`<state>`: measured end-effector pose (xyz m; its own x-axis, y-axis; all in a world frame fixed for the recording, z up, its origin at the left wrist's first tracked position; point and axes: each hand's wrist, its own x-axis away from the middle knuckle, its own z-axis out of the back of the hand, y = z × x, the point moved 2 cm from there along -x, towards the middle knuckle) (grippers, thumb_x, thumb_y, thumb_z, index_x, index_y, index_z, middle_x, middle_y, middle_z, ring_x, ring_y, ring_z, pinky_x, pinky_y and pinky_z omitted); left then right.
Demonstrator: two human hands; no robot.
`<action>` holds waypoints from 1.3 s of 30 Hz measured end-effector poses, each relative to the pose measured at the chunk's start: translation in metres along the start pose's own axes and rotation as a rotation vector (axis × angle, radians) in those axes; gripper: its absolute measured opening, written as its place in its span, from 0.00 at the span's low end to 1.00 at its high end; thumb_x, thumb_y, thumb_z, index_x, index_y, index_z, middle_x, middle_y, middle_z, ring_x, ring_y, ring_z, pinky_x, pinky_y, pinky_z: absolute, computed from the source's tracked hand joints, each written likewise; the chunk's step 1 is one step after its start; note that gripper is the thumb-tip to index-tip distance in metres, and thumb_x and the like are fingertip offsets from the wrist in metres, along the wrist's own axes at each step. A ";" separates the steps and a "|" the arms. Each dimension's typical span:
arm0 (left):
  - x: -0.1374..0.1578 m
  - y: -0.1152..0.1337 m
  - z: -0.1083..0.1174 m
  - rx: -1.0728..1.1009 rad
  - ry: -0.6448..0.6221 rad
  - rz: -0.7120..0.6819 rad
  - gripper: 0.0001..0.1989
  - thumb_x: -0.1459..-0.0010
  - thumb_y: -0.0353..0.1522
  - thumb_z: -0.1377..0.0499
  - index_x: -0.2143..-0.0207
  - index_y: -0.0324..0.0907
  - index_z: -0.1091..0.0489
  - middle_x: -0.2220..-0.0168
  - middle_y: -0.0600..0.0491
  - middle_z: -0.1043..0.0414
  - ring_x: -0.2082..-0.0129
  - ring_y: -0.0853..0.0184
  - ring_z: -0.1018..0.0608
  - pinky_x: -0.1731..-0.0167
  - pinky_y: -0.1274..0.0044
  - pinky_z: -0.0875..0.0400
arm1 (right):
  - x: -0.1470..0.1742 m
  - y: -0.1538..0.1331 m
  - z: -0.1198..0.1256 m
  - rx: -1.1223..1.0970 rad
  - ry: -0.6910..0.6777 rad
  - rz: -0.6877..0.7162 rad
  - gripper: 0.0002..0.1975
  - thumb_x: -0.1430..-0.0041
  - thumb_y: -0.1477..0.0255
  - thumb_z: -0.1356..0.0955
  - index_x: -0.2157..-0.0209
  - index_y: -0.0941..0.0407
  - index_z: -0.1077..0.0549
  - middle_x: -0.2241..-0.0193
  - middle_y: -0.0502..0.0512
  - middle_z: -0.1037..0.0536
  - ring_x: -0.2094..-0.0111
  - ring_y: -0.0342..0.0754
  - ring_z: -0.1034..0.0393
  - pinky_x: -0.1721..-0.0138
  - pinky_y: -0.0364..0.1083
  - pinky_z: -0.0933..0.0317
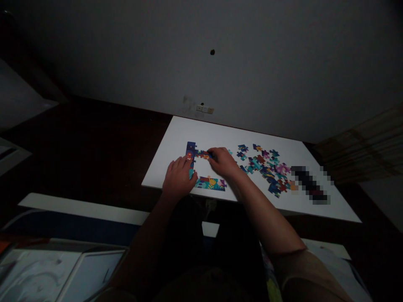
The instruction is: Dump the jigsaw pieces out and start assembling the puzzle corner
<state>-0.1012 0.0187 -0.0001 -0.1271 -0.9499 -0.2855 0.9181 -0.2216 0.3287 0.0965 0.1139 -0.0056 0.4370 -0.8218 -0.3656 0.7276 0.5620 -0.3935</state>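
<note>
A partly joined jigsaw puzzle [210,183] lies on the white board, its left side, bottom row and an inner upper strip linked around bare white. My left hand [179,178] rests flat over the puzzle's left side, fingers stretched out and partly covering it. At the right end of the upper strip, my right hand [222,161] has its fingertips closed on a dark jigsaw piece [210,154]. That piece is mostly hidden under the fingers, and whether it is locked to its neighbour I cannot tell. Loose jigsaw pieces [261,161] lie scattered right of my right hand.
The white board [157,167] sits in front of a grey wall [141,63] with a socket strip [205,109]. Toward the board's right side lies a dark, pixelated object [310,184]. A patterned curtain [362,147] hangs at the right.
</note>
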 end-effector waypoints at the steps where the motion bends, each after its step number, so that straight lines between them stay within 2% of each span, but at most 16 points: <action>1: 0.000 0.000 0.000 0.001 -0.001 -0.001 0.24 0.40 0.37 0.49 0.42 0.44 0.40 0.39 0.48 0.40 0.38 0.55 0.40 0.38 0.60 0.51 | 0.000 0.000 0.000 -0.004 -0.009 -0.008 0.18 0.46 0.72 0.32 0.51 0.53 0.29 0.59 0.60 0.23 0.54 0.56 0.32 0.53 0.56 0.37; 6: 0.001 -0.001 -0.001 0.011 0.001 -0.009 0.24 0.40 0.37 0.50 0.41 0.44 0.41 0.38 0.47 0.41 0.38 0.55 0.40 0.38 0.60 0.51 | 0.009 -0.006 0.003 -0.084 -0.062 0.011 0.21 0.48 0.72 0.30 0.51 0.52 0.30 0.57 0.58 0.24 0.57 0.53 0.30 0.56 0.53 0.35; 14: 0.001 0.000 0.000 -0.022 0.007 -0.005 0.24 0.40 0.37 0.49 0.41 0.45 0.41 0.38 0.48 0.41 0.38 0.55 0.40 0.38 0.60 0.50 | 0.009 -0.032 -0.001 -0.108 -0.095 0.124 0.19 0.44 0.72 0.32 0.50 0.50 0.30 0.57 0.55 0.24 0.55 0.53 0.30 0.53 0.53 0.36; 18: 0.001 0.000 0.000 -0.017 0.010 -0.008 0.24 0.40 0.36 0.49 0.41 0.44 0.40 0.38 0.47 0.41 0.39 0.54 0.39 0.38 0.60 0.50 | 0.005 -0.034 -0.003 -0.083 -0.074 0.091 0.18 0.44 0.69 0.31 0.51 0.51 0.30 0.60 0.57 0.23 0.59 0.53 0.29 0.57 0.52 0.35; 27: 0.001 0.000 0.000 -0.006 0.007 0.000 0.24 0.40 0.36 0.49 0.41 0.44 0.40 0.38 0.47 0.40 0.39 0.55 0.40 0.38 0.59 0.51 | 0.006 -0.035 -0.002 -0.077 -0.089 0.038 0.22 0.48 0.71 0.30 0.50 0.51 0.33 0.58 0.56 0.23 0.57 0.53 0.29 0.57 0.51 0.36; 30: 0.000 0.001 0.000 -0.012 0.003 -0.005 0.24 0.40 0.37 0.49 0.41 0.45 0.40 0.38 0.47 0.41 0.39 0.55 0.39 0.38 0.60 0.50 | 0.014 -0.028 0.006 -0.055 -0.103 0.026 0.23 0.50 0.72 0.30 0.50 0.52 0.33 0.59 0.57 0.23 0.58 0.54 0.29 0.58 0.51 0.36; 33: 0.000 0.001 -0.001 -0.005 0.007 -0.012 0.24 0.40 0.37 0.49 0.41 0.45 0.40 0.38 0.47 0.41 0.39 0.55 0.39 0.38 0.60 0.49 | 0.028 -0.020 0.019 -0.010 -0.091 -0.010 0.20 0.51 0.72 0.30 0.53 0.52 0.31 0.61 0.58 0.23 0.59 0.55 0.30 0.59 0.52 0.36; 39: -0.002 0.001 -0.003 0.033 0.016 -0.029 0.24 0.39 0.38 0.51 0.41 0.45 0.41 0.39 0.47 0.41 0.39 0.54 0.38 0.39 0.59 0.48 | 0.080 0.000 0.053 0.002 0.104 -0.151 0.22 0.49 0.72 0.32 0.51 0.52 0.33 0.57 0.60 0.25 0.57 0.56 0.29 0.57 0.54 0.34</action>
<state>-0.0991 0.0209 -0.0021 -0.1468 -0.9394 -0.3098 0.9011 -0.2562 0.3499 0.1597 0.0435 0.0102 0.2658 -0.8824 -0.3882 0.7818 0.4329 -0.4489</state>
